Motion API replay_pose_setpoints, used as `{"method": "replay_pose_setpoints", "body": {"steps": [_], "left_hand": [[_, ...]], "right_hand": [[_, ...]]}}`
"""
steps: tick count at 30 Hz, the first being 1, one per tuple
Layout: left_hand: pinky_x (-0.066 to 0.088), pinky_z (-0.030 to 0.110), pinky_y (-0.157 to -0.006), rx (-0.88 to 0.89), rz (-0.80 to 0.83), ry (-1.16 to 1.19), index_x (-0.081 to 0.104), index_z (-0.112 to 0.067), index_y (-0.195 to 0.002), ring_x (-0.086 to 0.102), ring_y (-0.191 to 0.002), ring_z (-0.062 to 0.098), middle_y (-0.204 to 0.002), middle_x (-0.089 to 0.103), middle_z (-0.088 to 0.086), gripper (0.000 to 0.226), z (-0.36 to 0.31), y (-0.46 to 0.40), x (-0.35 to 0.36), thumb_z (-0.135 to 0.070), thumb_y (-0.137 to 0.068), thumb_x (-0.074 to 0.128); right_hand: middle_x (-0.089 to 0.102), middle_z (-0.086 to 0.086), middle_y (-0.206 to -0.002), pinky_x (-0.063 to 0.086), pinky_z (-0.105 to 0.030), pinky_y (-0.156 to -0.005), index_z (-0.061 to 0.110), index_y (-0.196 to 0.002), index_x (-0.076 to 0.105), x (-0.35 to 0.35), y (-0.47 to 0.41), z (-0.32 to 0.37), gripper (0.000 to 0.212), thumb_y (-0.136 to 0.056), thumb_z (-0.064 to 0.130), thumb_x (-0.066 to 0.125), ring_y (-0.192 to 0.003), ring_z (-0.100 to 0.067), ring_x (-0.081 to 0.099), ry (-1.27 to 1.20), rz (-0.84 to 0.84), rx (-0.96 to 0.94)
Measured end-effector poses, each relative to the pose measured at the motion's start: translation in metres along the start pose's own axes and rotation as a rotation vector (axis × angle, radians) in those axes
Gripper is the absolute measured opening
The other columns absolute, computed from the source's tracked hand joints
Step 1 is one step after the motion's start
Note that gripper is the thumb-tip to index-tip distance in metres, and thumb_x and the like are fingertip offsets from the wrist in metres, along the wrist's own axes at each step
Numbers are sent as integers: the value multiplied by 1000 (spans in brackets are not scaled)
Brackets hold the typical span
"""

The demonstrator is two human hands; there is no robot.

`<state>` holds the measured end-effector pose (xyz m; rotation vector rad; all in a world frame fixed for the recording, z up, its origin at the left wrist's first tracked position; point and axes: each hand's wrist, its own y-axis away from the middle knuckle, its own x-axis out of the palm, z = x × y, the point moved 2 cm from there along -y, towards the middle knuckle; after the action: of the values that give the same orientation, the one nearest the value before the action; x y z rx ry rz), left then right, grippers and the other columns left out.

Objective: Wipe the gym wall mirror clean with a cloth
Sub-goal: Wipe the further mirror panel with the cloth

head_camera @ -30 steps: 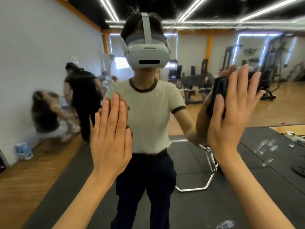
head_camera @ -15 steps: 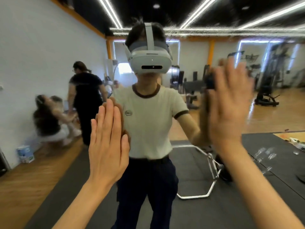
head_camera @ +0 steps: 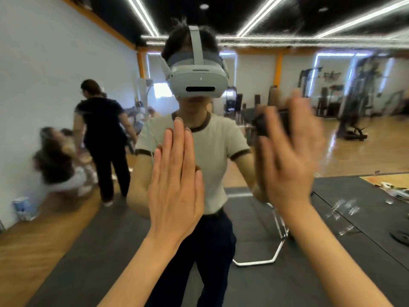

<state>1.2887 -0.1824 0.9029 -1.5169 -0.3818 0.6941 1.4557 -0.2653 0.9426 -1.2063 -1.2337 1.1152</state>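
While the flat-fingered right hand (head_camera: pixel 287 156) presses the dark cloth (head_camera: pixel 273 124) at two o'clock and the left hand (head_camera: pixel 174 185) rests flat and bare, the mirror (head_camera: pixel 354 151) shows smudges (head_camera: pixel 345 209) unwiped at four.

White wall (head_camera: pixel 44 63), wooden floor (head_camera: pixel 33 244), ceiling light strips (head_camera: pixel 254 21).

Black mats (head_camera: pixel 276 291) cover wooden floor (head_camera: pixel 39 247) (reflected).

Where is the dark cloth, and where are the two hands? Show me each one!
cloth (head_camera: pixel 260 126): head view, on the dark edge showing left of the fingers.
right hand (head_camera: pixel 290 165): head view, on the back of the hand, blurred.
left hand (head_camera: pixel 174 191): head view, on the back of the flat hand.
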Motion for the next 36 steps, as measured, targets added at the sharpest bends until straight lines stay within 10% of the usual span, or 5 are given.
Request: {"method": "replay_pose_setpoints", "body": {"steps": [6, 14, 21, 30, 36], "left_hand": [[-1, 35, -127, -9, 1, -38, 10, 3, -156, -7, -155, 16, -163, 5, 4, 60, -1, -2, 1, -16, -103, 31], [-1, 36, -127, -2, -4, -37, 13, 4, -156, -7, -155, 15, -163, 5, 5, 59, -1, -1, 1, -19, -105, 30], [-1, 37, -127, -6, -13, -64, 12, 4, -156, -8, -155, 15, -163, 5, 5, 58, -4, -1, 3, -20, -105, 27], [2, 39, -127, -20, -26, -95, 18, 7, -155, -6, -155, 16, -161, 20, 28, 59, -4, 0, 3, -19, -104, 30], [-2, 39, -126, -54, -9, 17, 16, 6, -155, -8, -155, 13, -161, 16, 27, 59, -14, -2, -3, -16, -103, 33]], "right_hand": [[33, -31, -155, 5, -54, -124, -8, -146, 42, -5, 21, -13, 43, -106, 9, 42, -148, -43, 14, -14, -47, 381], [39, -7, -155, 5, -45, -125, 10, -147, 39, 13, 46, 21, 47, -104, 15, 57, -149, -20, 23, 50, 138, -230], [33, -29, -155, 4, -55, -123, -9, -144, 42, -29, 58, -66, 43, -109, 15, 37, -152, -37, 12, 3, -15, 361], [10, 3, -167, -2, -41, -126, 15, -156, 27, 1, 95, 11, 53, -105, 14, 44, -155, -17, 4, 94, 217, -235], [19, -6, -165, -4, -47, -125, 4, -146, 36, -41, 105, -75, 39, -111, 21, 35, -155, -16, 3, 50, 97, 258]]}}
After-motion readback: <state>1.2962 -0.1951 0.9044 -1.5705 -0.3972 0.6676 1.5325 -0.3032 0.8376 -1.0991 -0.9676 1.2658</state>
